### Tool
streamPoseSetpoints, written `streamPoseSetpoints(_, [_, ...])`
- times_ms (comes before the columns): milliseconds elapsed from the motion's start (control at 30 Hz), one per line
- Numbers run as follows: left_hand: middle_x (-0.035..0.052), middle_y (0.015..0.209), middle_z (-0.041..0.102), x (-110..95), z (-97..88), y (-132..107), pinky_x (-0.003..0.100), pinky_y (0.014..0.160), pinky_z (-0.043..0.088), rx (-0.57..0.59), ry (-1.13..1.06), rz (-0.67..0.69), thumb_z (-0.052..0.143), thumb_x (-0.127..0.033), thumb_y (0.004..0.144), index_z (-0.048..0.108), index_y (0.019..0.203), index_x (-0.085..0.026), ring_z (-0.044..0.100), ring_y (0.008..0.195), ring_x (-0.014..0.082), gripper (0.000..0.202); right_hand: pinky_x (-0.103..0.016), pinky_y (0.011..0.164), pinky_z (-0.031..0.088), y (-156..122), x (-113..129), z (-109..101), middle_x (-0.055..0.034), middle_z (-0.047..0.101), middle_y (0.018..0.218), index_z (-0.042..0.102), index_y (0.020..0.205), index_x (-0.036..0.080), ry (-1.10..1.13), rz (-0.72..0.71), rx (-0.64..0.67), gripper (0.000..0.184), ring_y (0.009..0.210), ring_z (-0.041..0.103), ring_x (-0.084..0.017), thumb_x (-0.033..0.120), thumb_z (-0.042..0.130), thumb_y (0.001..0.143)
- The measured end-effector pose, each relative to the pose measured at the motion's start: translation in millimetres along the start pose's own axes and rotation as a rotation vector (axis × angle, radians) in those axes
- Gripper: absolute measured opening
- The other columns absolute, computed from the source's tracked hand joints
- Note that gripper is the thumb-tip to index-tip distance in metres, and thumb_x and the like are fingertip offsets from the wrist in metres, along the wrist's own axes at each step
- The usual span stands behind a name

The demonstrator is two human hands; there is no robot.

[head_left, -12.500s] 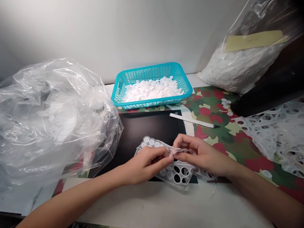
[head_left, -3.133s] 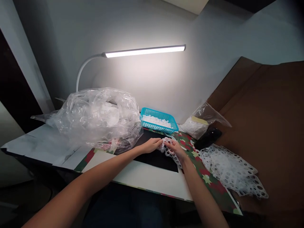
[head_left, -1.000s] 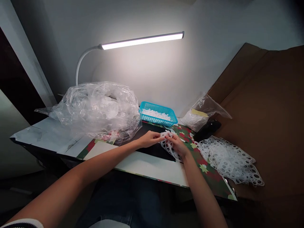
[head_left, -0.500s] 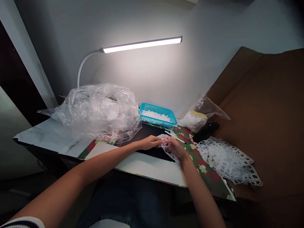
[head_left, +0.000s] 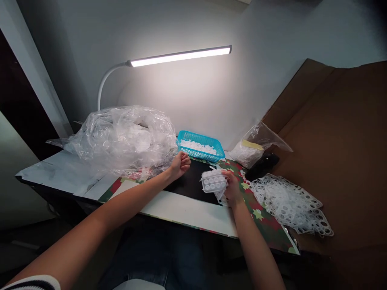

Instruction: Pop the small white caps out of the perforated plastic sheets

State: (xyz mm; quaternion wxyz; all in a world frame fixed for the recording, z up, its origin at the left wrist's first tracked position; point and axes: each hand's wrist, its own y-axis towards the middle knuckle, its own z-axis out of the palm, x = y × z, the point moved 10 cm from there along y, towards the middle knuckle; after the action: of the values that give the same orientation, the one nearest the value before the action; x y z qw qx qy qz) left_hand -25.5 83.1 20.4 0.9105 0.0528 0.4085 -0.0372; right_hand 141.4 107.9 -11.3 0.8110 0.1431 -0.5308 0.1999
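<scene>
**Strip of white perforated plastic (head_left: 213, 181) gripped in right hand (head_left: 232, 187)**

We hold it closed-fingered above the black mat (head_left: 193, 177), while our left hand (head_left: 180, 165) curls shut, nothing showing in it, near the turquoise plastic basket (head_left: 196, 152).

A white desk lamp (head_left: 180, 55) is shining above a crumpled clear plastic bag (head_left: 121, 139), which is lying just beside a turquoise plastic basket (head_left: 196, 152).

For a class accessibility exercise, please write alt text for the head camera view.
A person's right hand holds a white plastic strip of round disc-filled cells above a black mat, the left hand closed beside it. Behind sit a turquoise plastic basket of white discs and a bulging clear plastic bag; punched white plastic sheeting lies right.
</scene>
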Motion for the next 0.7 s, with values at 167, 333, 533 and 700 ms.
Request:
streamPoseSetpoints(167, [-0.0055,0.054,0.035,11,2.4,-7,0.006,0.032,0.027,-0.03,-0.193,-0.093,0.047,-0.012,0.072,0.026,0.059,-0.018,0.034,0.04,0.0009,0.025,-0.017,0.042,0.041,0,-1,-4,0.004,0.053,0.066,0.057,0.083,0.013,0.013,0.013,-0.083,0.023,0.046,0.046,-0.006,0.032,0.051,0.094])
streamPoseSetpoints(333, [-0.0033,0.058,0.041,28,7.6,-12,0.005,0.035,0.033,-0.031,-0.21,-0.175,0.047,-0.009,0.068,0.032,0.062,-0.017,0.042,0.044,0.0013,0.019,-0.017,0.041,0.04,1,-4,2,0.0049,0.051,0.063,0.056,0.081,0.012,0.004,0.015,-0.084,0.023,0.045,0.046,-0.006,0.031,0.052,0.093])
streamPoseSetpoints(533, [-0.0078,0.047,0.025,43,12.1,-12,0.01,0.029,0.016,0.048,0.007,-0.268,0.047,-0.023,0.072,0.028,0.056,-0.018,0.022,0.036,0.0021,0.026,-0.016,0.039,0.037,-1,1,8,0.0054,0.05,0.063,0.056,0.082,0.012,-0.047,-0.027,-0.028,0.019,0.043,0.043,-0.005,0.027,0.053,0.093])
streamPoseSetpoints(700, [-0.0099,0.042,0.018,55,19.1,-16,0.016,0.033,0.008,0.126,0.315,-0.259,0.051,-0.033,0.077,0.034,0.053,-0.018,0.013,0.035,0.0035,0.033,-0.017,0.044,0.041,-3,5,18,0.0036,0.053,0.069,0.057,0.084,0.012,-0.079,-0.066,0.025,0.014,0.049,0.047,-0.006,0.023,0.054,0.092])
